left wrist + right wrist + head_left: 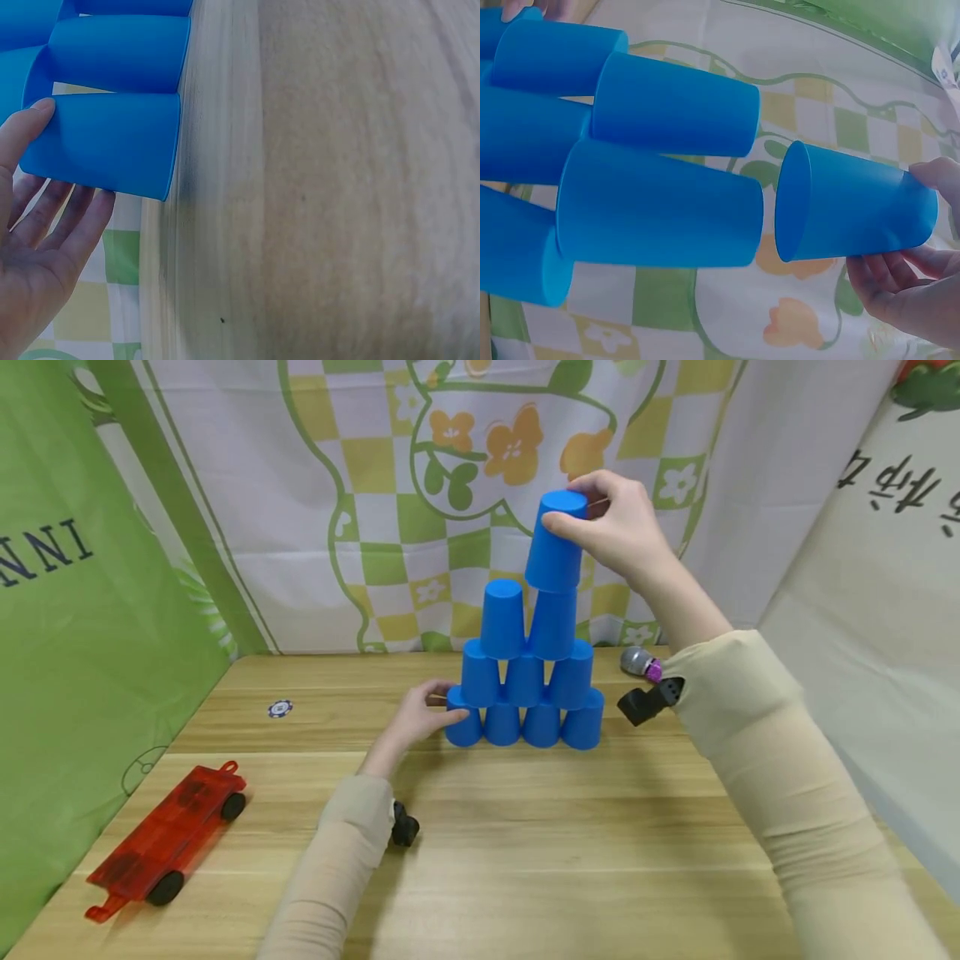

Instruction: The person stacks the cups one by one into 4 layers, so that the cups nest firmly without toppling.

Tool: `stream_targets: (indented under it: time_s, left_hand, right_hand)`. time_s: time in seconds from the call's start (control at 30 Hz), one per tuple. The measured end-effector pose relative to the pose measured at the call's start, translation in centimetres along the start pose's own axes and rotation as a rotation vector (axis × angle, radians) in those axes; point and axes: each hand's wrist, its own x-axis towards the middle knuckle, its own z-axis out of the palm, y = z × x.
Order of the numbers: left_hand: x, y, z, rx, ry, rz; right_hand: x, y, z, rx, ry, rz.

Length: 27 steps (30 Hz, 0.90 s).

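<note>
Upside-down blue cups stand stacked in a pyramid, with a bottom row of several, three above it and two on top. My right hand (622, 527) grips another upside-down blue cup (553, 556) near its base, thumb in front and fingers behind. In the right wrist view this held cup (855, 206) has a gap between its rim and the upper right cup (660, 210) of the stack. Low at the left, my left hand (416, 714) holds the bottom row's end cup (105, 142) between thumb and fingers, as the left wrist view shows.
A red toy car base (176, 831) with black wheels lies at the table's left. Behind it is a round chip (281, 708). A silver and purple object (640, 664) lies right of the stack. A patterned curtain (390, 543) hangs behind the wooden table (525, 835).
</note>
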Motion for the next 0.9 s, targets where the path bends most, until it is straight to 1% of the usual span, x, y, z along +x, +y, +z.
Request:
stream_targets:
  time_s: [0.17, 0.4, 0.6, 0.9]
  left_hand:
    - [-0.1, 0.0, 0.0, 0.0, 0.003, 0.012]
    - [0.0, 0.0, 0.0, 0.008, 0.001, 0.015]
    - [0.0, 0.1, 0.1, 0.004, 0.001, 0.006]
    - [0.0, 0.0, 0.0, -0.01, -0.002, 0.018]
  right_hand:
    - [0.7, -0.4, 1.0, -0.013, -0.032, -0.019]
    - [1.0, -0.3, 2.1, -0.037, -0.063, -0.052]
    - [1.1, -0.3, 2.3, -0.044, -0.071, -0.033]
    - [0.9, 0.1, 2.4, -0.03, -0.081, -0.013]
